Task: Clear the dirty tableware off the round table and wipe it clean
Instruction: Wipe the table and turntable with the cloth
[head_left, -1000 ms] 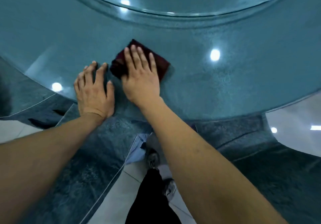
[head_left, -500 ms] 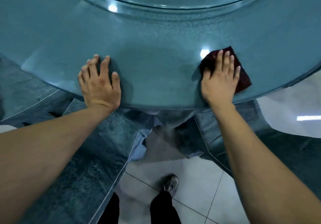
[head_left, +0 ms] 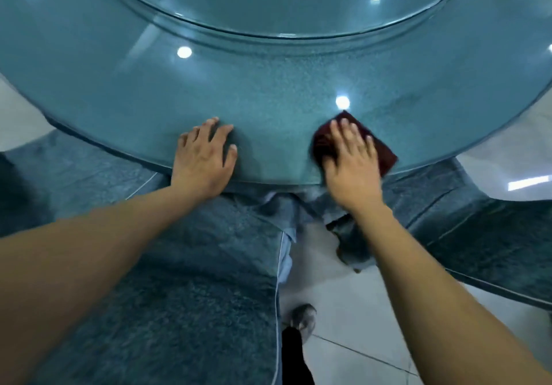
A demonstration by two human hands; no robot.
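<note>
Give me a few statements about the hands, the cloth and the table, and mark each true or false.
1. The right hand presses flat on a dark red cloth. True.
2. The left hand also holds a cloth. False: it rests bare on the round table.
3. The cloth lies near the table's near edge. True.
4. Dirty plates stand beside the cloth. False: no tableware shows on the visible tabletop.
5. A raised glass turntable sits at the table's middle. True.

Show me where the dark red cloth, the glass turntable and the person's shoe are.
dark red cloth (head_left: pixel 383 153): head view, its bare right part.
glass turntable (head_left: pixel 283 2): head view, its top surface.
shoe (head_left: pixel 303 316): head view, its toe.
</note>
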